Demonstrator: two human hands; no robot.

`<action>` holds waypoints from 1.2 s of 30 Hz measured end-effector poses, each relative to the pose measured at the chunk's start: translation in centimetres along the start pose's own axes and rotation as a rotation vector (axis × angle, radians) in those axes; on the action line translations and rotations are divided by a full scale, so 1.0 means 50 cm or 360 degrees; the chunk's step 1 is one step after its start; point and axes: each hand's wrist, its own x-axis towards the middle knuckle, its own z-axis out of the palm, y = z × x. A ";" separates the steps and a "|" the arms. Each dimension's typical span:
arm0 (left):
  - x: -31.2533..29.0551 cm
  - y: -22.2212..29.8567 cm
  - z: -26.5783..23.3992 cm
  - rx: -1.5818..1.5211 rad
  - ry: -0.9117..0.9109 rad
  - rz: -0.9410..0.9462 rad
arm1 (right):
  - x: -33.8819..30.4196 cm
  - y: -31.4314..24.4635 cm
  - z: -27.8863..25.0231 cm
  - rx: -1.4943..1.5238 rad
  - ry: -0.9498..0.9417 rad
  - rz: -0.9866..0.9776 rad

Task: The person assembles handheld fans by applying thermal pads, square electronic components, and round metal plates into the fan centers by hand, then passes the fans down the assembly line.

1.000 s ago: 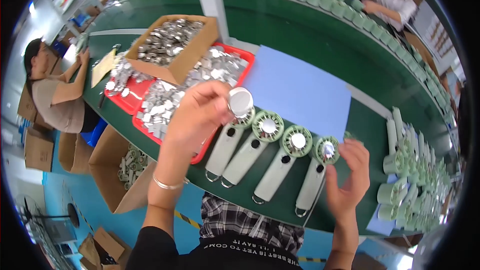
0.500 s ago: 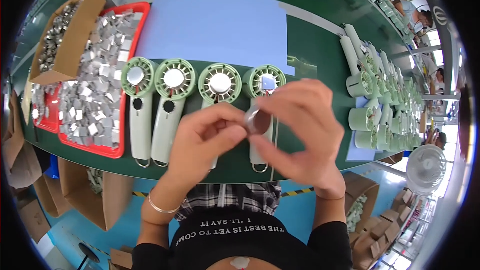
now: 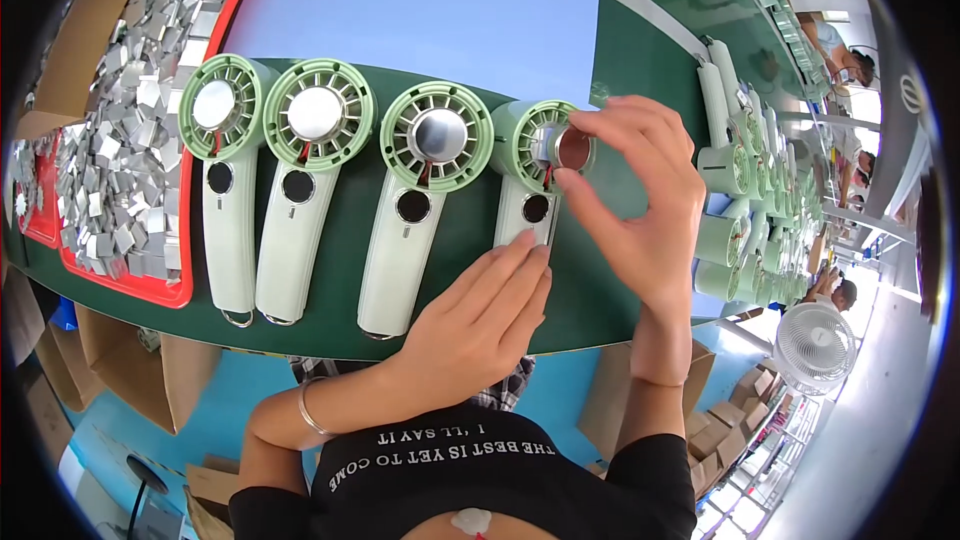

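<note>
Four pale green handheld fans lie in a row on the table, their round heads pointing away from me. My right hand pinches a round metal cap between thumb and fingertips, its reddish-brown face visible. The cap is tilted on edge at the head of the rightmost handheld fan, close to the hub. My left hand lies with outstretched fingers on that fan's handle. The left fan, second fan and third fan each have a shiny silver disc at the hub.
A red tray full of silver metal squares stands at left, next to a cardboard box. A blue sheet covers the table beyond the fans. More green fans are grouped at right. A white electric fan stands farther right.
My left hand has let go of the metal cap and moved down onto the rightmost fan's handle. My right hand has carried the cap to that fan's head. The view has shifted closer.
</note>
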 end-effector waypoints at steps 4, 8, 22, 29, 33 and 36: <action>-0.002 -0.004 0.004 -0.0012 0.0003 0.0014 | 0.006 -0.002 0.001 -0.0085 -0.0069 0.0011; -0.001 -0.010 -0.002 -0.0001 -0.0016 0.0017 | 0.019 -0.009 -0.004 -0.0125 -0.0137 0.0023; -0.008 -0.014 0.005 0.0138 -0.0025 0.0074 | 0.049 0.020 -0.008 0.0509 -0.0496 0.0300; -0.010 -0.014 -0.001 0.0116 -0.0059 0.0045 | 0.047 0.018 -0.003 0.0733 -0.0546 0.0411; -0.012 -0.015 -0.001 0.0132 -0.0054 0.0052 | 0.047 0.014 -0.002 0.0731 -0.0540 0.0435; -0.008 -0.011 -0.001 0.0146 -0.0049 0.0067 | 0.046 0.020 -0.005 0.0749 -0.0520 0.0400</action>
